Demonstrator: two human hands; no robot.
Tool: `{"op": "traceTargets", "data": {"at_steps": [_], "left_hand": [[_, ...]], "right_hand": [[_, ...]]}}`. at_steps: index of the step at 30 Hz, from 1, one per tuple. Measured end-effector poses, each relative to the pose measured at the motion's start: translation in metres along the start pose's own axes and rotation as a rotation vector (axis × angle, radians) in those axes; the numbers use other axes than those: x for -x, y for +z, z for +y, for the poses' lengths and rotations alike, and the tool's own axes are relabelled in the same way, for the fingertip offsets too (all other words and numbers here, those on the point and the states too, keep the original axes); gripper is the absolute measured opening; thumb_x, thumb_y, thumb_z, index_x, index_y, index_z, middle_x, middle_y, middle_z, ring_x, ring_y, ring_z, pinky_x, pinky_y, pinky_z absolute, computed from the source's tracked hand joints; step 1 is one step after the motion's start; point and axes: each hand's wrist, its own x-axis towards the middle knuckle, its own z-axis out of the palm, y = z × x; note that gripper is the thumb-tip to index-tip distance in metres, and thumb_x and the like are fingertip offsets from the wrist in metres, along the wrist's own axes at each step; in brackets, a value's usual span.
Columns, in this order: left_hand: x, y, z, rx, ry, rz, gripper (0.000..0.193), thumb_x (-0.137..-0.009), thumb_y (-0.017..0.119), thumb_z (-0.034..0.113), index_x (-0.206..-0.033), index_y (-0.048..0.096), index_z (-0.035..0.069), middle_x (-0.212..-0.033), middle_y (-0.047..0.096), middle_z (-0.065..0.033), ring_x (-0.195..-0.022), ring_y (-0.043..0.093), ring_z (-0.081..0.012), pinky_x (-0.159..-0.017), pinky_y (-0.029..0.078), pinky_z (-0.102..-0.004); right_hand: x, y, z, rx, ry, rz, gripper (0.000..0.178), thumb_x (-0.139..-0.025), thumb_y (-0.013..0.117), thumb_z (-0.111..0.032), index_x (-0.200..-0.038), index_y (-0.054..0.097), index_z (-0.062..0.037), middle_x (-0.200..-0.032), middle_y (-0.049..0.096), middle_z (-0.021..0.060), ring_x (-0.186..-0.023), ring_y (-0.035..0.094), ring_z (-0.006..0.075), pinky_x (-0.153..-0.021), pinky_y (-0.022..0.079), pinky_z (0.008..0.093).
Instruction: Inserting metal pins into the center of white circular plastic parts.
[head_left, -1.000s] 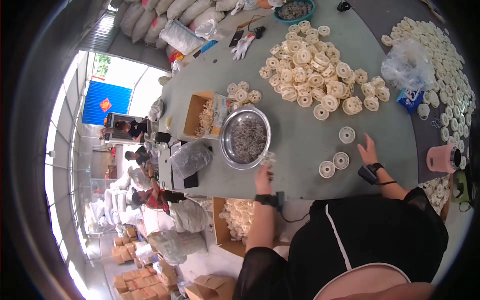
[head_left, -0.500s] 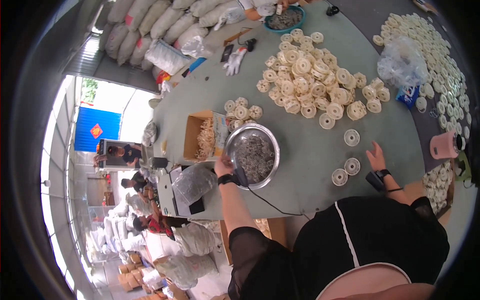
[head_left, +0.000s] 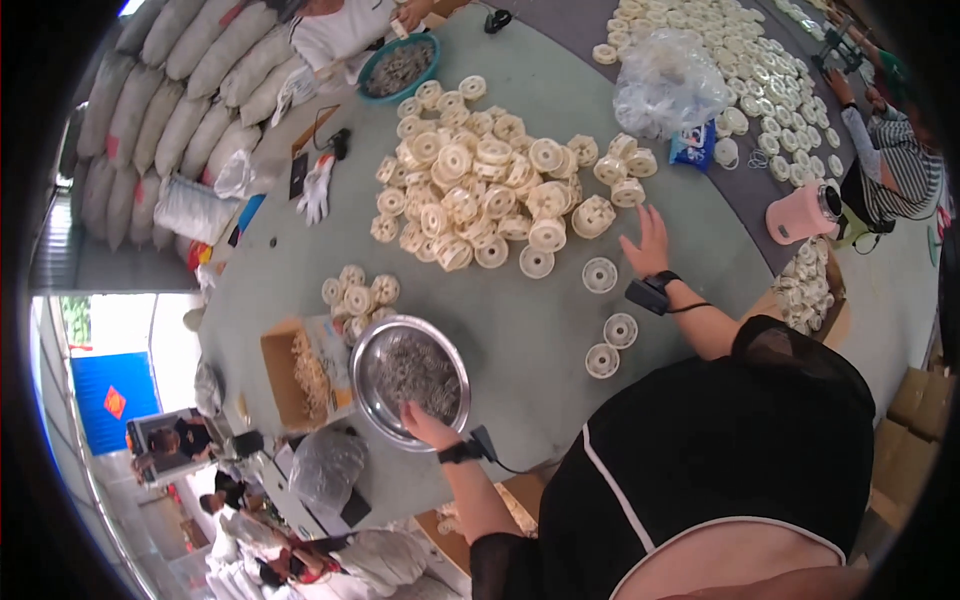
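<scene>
My left hand reaches over the near rim of a round steel bowl. Its fingers are bent together at the heap of small metal springs inside; whatever they pinch is too small to make out. To the right, my right hand hovers with fingers spread and nothing in it. Closest to it are a single cream plastic wheel and the right end of a large pile of cream wheels. Two more wheels lie side by side nearer to me.
Left of the bowl stand a small cluster of wheels and a cardboard box of small beige pieces. A teal basin is at the far edge beside another person. Rightward are a plastic bag, a pink container and many spread wheels.
The view has swung, shifting the table leftward. My left hand has gone from the bowl's left rim to its near side, fingers in the springs. My right hand has moved farther out, toward the pile.
</scene>
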Motion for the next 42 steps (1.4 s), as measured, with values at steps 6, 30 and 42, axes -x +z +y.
{"op": "traceTargets", "data": {"at_steps": [6, 30, 42], "left_hand": [[0.105, 0.044, -0.018, -0.268, 0.129, -0.296, 0.027, -0.079, 0.048, 0.009, -0.102, 0.048, -0.004, -0.103, 0.051, -0.0123, -0.097, 0.047, -0.0221, -0.087, 0.035, -0.0314], [0.290, 0.169, 0.027, 0.000, 0.008, -1.047, 0.066, -0.071, 0.063, 0.005, -0.125, 0.024, 0.000, -0.119, 0.038, -0.0137, -0.107, 0.041, -0.0222, -0.088, 0.035, -0.0320], [0.329, 0.159, 0.026, -0.182, 0.083, -1.109, 0.047, -0.078, 0.056, 0.011, -0.120, 0.038, 0.000, -0.110, 0.050, -0.0122, -0.101, 0.049, -0.0166, -0.083, 0.042, -0.0280]], "right_hand": [[-0.045, -0.008, -0.012, 0.054, -0.241, 0.001, 0.066, -0.065, 0.063, -0.023, -0.123, 0.034, -0.0103, -0.126, 0.032, 0.0185, -0.116, 0.029, 0.0361, -0.095, 0.025, 0.0432], [0.094, -0.063, -0.004, -1.560, 1.265, -1.298, 0.029, -0.084, 0.040, -0.029, -0.105, 0.050, -0.0106, -0.112, 0.050, 0.0064, -0.099, 0.049, 0.0184, -0.081, 0.041, 0.0362], [0.103, -0.082, 0.046, -1.282, 0.903, -1.680, 0.046, -0.081, 0.033, -0.053, -0.100, 0.052, -0.0159, -0.091, 0.056, -0.0002, -0.078, 0.053, 0.0157, -0.061, 0.044, 0.0309]]}}
